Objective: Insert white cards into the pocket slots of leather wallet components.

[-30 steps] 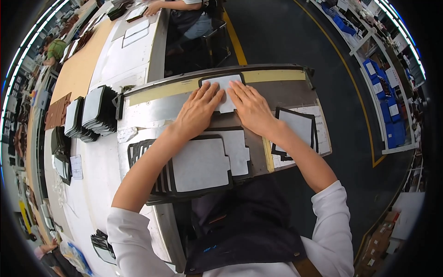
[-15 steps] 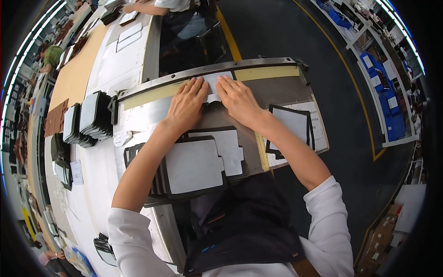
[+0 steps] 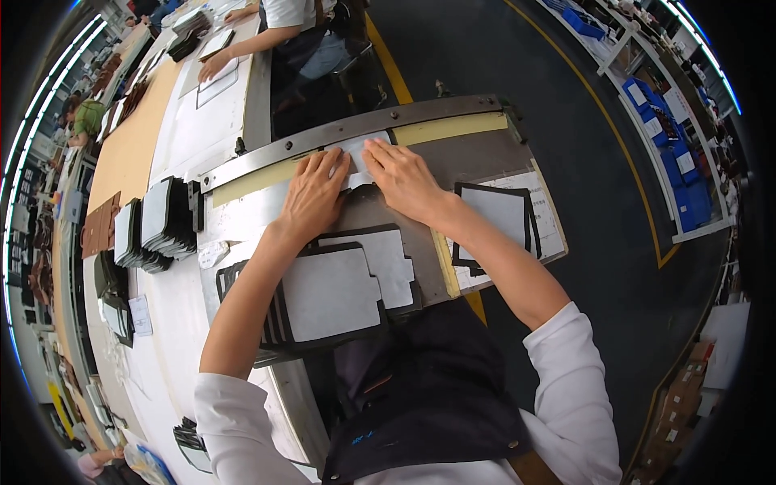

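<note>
A light grey panel (image 3: 354,149) with a dark edge lies against a long metal bar (image 3: 323,134) at the far side of my work board. My left hand (image 3: 315,192) rests palm down on its left part, fingers stretched out towards the bar. On the right part lies my right hand (image 3: 402,179), also flat with extended fingers. Both hands cover much of the panel, so its full outline is hidden. Nearer my body, a stack of notched dark-edged panels (image 3: 330,297) sits below my left forearm, beside another notched panel (image 3: 390,257).
Dark-framed panels (image 3: 495,217) lie under my right forearm on a printed sheet (image 3: 548,212). Stacked panels (image 3: 164,214) stand on the long table to the left. A co-worker's hand (image 3: 217,66) is at the far table. Shelves with blue bins (image 3: 685,166) line the right.
The view has shifted slightly, so the bar looks more tilted. My hands stay flat on the panel. The co-worker's arm now reaches out over a panel on the far table.
</note>
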